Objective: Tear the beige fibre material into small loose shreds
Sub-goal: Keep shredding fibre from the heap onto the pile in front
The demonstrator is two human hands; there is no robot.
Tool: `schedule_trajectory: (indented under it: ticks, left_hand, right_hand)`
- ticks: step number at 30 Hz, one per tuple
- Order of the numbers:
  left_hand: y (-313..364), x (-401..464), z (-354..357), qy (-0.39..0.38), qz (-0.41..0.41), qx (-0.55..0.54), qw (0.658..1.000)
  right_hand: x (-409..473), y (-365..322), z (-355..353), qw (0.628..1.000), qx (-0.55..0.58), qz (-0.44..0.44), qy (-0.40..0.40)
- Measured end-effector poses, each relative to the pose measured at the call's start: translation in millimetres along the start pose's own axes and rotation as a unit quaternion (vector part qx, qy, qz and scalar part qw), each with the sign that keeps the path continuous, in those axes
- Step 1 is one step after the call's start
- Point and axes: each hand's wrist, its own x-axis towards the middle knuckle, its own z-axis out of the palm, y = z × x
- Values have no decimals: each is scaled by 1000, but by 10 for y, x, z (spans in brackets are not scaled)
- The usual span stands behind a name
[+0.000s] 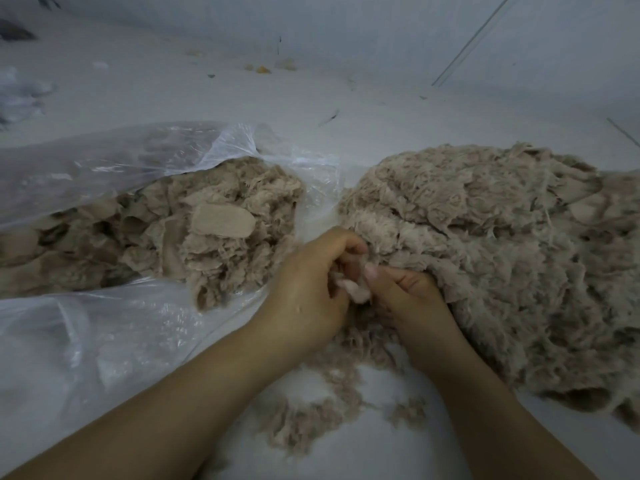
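Observation:
A small pale clump of beige fibre (356,289) sits between my two hands at the centre. My left hand (308,282) curls its fingers round the clump from the left. My right hand (408,296) pinches it from the right, thumb on top. A big fluffy heap of shredded beige fibre (502,244) fills the right side, touching my right hand. On the left, coarser beige fibre chunks (194,233) lie in an open clear plastic bag (104,161).
Loose shreds (311,410) are scattered on the white floor between my forearms. A crumpled flap of the clear bag (86,341) spreads at lower left. Small bits of debris (263,69) lie by the far wall. Pale fluff (20,95) sits at far left.

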Motion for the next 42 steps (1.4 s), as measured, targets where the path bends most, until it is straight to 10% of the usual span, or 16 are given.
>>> schedule_trajectory:
  ticks: [8,14,35,42]
  left_hand:
    - [8,-24,53,100,-177,-140,969]
    - [-2,20,43,-12,-260,-217,941]
    - [-59,108,-78,16,-320,-320,891]
    - [-37,136,-51,-25,-275,-255,927]
  right_hand:
    - [-1,14,-14,998,8,44,51]
    - [8,36,-34,997,24,59,38]
    - [29,36,-31,998,-27,43,27]
    - [16,36,-24,999,-49,9,-15]
